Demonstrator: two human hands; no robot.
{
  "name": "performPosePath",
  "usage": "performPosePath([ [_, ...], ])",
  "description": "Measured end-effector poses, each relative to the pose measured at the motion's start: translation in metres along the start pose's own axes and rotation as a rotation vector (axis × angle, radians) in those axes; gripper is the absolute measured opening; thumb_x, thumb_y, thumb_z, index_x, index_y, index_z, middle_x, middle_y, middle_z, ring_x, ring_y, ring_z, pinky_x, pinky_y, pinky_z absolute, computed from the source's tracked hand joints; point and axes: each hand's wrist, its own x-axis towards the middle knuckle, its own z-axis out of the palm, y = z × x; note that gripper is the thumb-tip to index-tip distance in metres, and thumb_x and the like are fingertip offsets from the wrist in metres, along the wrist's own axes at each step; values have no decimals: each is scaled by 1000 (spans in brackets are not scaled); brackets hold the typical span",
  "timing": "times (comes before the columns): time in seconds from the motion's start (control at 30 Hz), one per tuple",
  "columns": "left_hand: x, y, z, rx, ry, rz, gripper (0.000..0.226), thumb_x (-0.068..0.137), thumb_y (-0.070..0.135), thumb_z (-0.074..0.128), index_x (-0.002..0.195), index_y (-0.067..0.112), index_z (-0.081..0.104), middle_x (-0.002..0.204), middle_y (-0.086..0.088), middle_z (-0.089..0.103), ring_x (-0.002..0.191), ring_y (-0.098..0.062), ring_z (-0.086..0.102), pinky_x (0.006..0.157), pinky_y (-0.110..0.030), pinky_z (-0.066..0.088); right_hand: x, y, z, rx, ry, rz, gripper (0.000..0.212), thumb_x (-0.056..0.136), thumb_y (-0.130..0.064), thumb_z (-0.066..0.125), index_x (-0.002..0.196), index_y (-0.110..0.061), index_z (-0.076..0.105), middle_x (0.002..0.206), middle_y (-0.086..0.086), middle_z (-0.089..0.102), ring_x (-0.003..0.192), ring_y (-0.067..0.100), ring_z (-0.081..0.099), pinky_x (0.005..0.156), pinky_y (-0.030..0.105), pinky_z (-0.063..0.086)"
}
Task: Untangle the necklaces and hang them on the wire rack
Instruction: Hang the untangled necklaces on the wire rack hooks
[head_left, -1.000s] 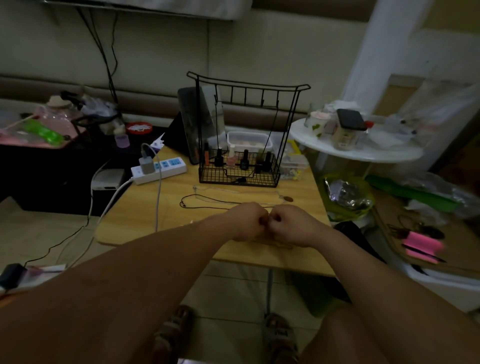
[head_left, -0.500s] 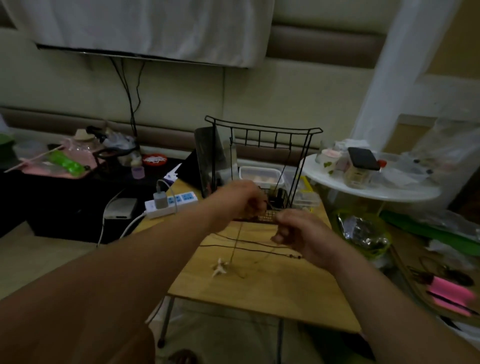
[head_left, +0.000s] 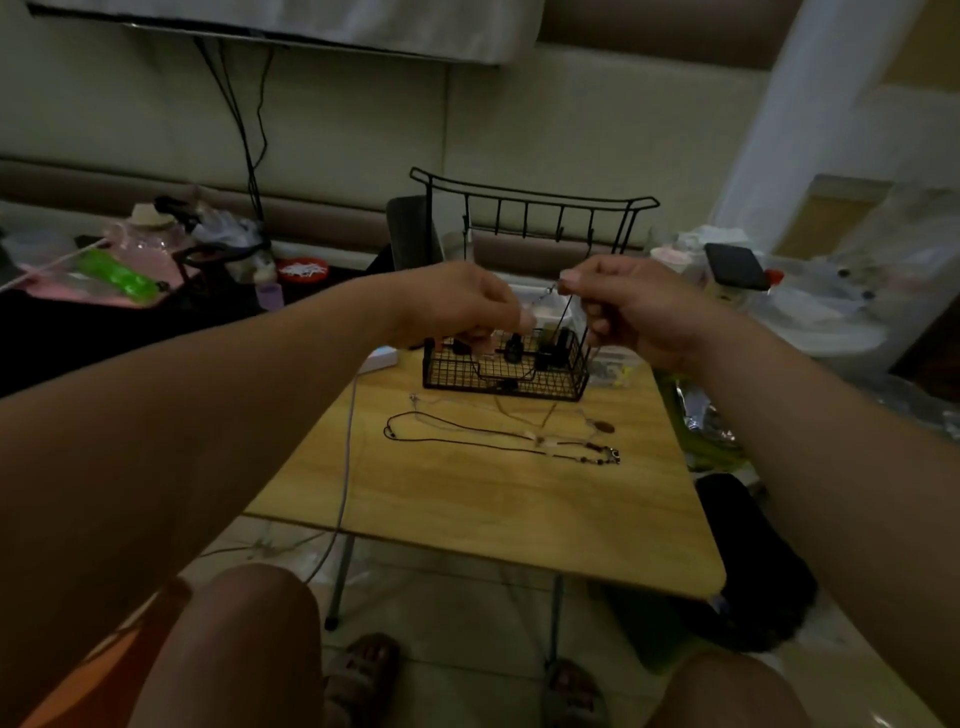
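A thin silvery chain necklace is held in the air at frame centre, in front of the black wire rack. Only a short stretch of it shows between the two hands. The left hand has its fingers curled and pinches the lower end of that stretch. The right hand pinches the upper end between thumb and forefinger, its other fingers curled. Motion blur hides the rest of the chain.

Tangled dark cord necklaces lie on the light wooden counter, just below the rack's mesh basket. A brown oval pendant lies at their right end. A grey cable crosses the counter's left edge. A round white side table stands at right.
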Motion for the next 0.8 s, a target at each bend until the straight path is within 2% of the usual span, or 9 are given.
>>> performPosePath([
  [0.07,1,1,1,6,20,17,23,105,36,56,104,20,72,81,-3,62,63,-4,60,65,-24,47,-1,0,2,-32,14,1,19,99,-26,67,107,-9,71,70,-2,51,60,12,51,61,27,53],
  [0.17,2,-7,-1,-174,107,18,23,107,31,54,105,15,70,81,-4,59,73,-15,61,76,-33,54,-6,8,-1,-116,37,30,23,98,-26,69,107,-4,71,68,-1,50,61,14,51,65,29,55],
  [0.3,-4,-19,0,-186,103,-1,23,107,34,54,103,17,69,79,0,60,79,-20,61,89,-43,56,-16,22,-4,-127,39,71,38,99,-22,67,121,9,64,69,1,52,58,12,54,73,32,57],
  [0.4,-9,-22,1,-146,113,-15,19,105,35,57,98,21,68,81,-2,59,74,-18,58,81,-39,53,-18,28,-5,-137,32,59,45,100,-24,66,122,14,59,75,7,52,64,15,55,70,29,57],
  [0.5,-6,-33,-5,-98,173,-14,16,103,38,61,96,28,71,91,-9,66,80,-24,62,78,-44,53,-11,37,-11,-169,39,48,46,100,-28,67,116,15,59,85,14,55,75,22,58,81,38,57],
  [0.57,-1,-38,-13,-115,242,4,14,102,35,64,97,25,72,87,-6,67,75,-18,63,74,-40,54,-4,38,-17,-160,68,27,38,101,-25,65,113,11,63,86,14,60,80,24,60,85,41,57],
  [0.67,10,-39,-24,-141,371,6,11,103,30,64,101,21,70,88,-1,67,73,-9,64,68,-27,52,11,34,-24,-123,159,-20,20,103,-21,62,102,-3,70,83,12,61,79,24,60,79,35,59],
  [0.73,19,-39,-33,-152,447,23,9,102,29,65,100,21,70,93,-3,68,80,-12,65,71,-29,54,27,30,-29,-113,249,-59,16,102,-21,64,95,-9,71,79,11,60,76,23,59,79,39,58],
  [0.8,28,-36,-42,-164,511,32,10,102,28,65,102,19,70,96,-5,70,84,-16,67,75,-32,57,42,25,-33,-113,341,-78,18,103,-23,64,98,-7,70,80,10,60,74,20,59,71,31,57],
])
